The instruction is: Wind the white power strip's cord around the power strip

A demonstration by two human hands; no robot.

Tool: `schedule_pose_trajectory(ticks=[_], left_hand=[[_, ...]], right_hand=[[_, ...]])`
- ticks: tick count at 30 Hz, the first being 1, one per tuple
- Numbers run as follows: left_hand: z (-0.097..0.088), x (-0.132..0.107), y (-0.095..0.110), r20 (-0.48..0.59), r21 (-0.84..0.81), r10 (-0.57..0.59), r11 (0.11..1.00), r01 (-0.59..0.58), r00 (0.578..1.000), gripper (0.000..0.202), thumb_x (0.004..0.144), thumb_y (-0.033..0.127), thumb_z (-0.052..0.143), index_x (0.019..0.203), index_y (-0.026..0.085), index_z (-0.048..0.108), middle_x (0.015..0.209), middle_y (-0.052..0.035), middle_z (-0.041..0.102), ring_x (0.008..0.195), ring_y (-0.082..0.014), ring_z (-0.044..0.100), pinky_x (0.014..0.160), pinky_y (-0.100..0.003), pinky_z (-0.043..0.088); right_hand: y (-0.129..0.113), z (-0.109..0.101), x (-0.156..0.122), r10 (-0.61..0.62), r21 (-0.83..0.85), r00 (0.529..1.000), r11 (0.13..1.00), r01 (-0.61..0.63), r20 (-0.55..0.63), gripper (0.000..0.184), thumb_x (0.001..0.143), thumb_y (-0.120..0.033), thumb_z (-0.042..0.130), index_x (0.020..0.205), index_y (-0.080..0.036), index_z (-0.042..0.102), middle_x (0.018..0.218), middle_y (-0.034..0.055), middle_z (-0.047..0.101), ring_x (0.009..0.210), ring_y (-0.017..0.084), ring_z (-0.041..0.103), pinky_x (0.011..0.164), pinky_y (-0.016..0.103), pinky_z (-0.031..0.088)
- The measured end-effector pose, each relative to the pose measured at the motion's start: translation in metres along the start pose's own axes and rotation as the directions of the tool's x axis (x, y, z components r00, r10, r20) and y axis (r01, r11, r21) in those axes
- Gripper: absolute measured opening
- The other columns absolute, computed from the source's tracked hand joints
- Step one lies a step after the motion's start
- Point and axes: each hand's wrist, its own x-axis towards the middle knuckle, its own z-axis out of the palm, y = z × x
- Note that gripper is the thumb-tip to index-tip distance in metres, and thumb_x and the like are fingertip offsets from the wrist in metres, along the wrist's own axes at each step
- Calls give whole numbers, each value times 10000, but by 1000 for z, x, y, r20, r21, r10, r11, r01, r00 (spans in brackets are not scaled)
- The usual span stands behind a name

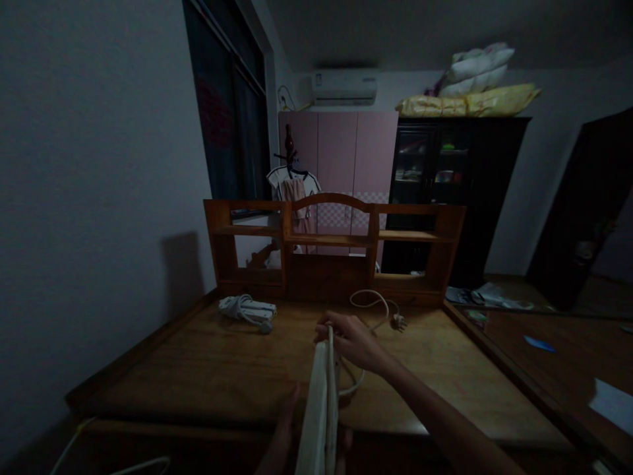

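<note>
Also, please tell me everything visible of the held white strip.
The white strip is long, narrow, plastic-looking, and points away from the wearer; its near end is out of frame. Pale cord runs along its right side and loops onto the wooden board. The right hand holds cord at its far end; the left hand is at its lower part.

Power strip (314, 412): white, elongated, pointing lengthwise over the wooden board's (198, 369) near edge. Cord (331, 382): pale, laid along strip's right side, loosely looped beyond. Plug (400, 322): near far edge, toward right corner.
</note>
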Motion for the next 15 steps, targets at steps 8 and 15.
schedule_pose_trajectory(ticks=[8, 15], left_hand=[[0, 2, -4, -8, 82, 19, 996, -18, 1000, 555, 649, 565, 653, 1097, 239, 626, 917, -106, 659, 828, -294, 635, 608, -378, 521], [-21, 19, -15, -26, 152, 57, 987, -52, 998, 512, 521, 483, 806, 918, 194, 664, 787, -71, 663, 728, -229, 624, 708, -362, 512]], right_hand=[[6, 10, 1, 41, -68, 980, 996, -55, -192, 155, 853, -292, 545, 954, -227, 643, 812, 21, 708, 742, 177, 649, 596, 224, 382], [2, 16, -1, 113, 196, 993, 975, -104, -34, 213, 817, -301, 589, 1000, -202, 635, 885, 52, 706, 756, 184, 656, 579, 228, 433]])
